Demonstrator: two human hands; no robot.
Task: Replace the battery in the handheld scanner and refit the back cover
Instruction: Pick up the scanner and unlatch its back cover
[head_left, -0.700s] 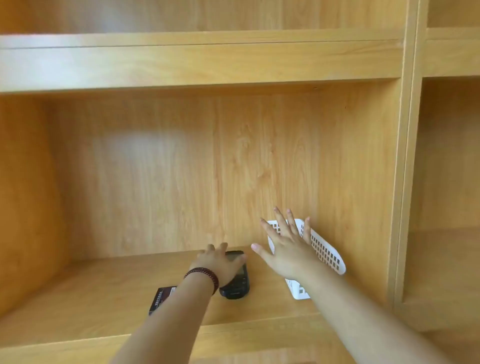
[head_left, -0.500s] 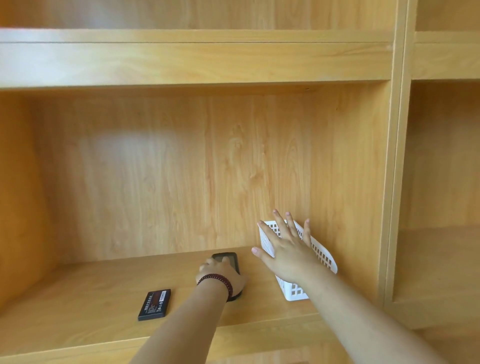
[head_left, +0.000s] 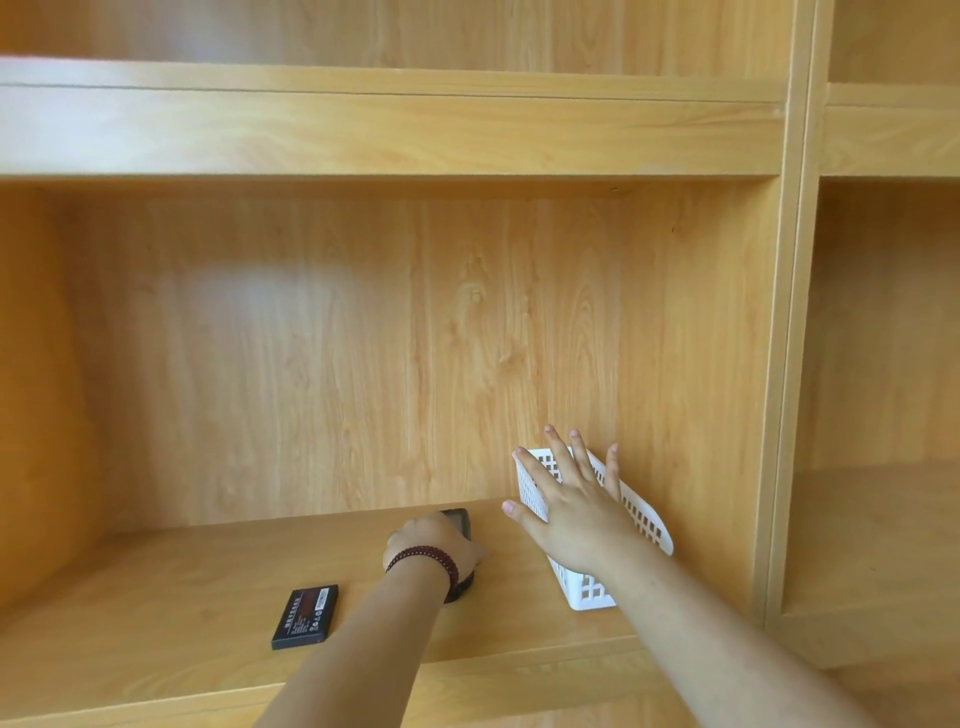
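Low in the frame's centre, a black battery (head_left: 306, 617) lies flat on the wooden shelf (head_left: 156, 587). Just right of it, the left hand (head_left: 431, 545), a beaded bracelet (head_left: 426, 561) at its wrist, is closed over the dark scanner (head_left: 460, 519). Further right, the right hand (head_left: 571, 506) is spread open, palm down, above a white slotted basket (head_left: 587, 587) beside the side wall.

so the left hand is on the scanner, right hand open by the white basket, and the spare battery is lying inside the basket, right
Not quite. The head view shows the battery lying flat on the shelf, left of the left hand, not inside the basket. The rest holds: that hand covers the scanner and the right hand is open at the basket.
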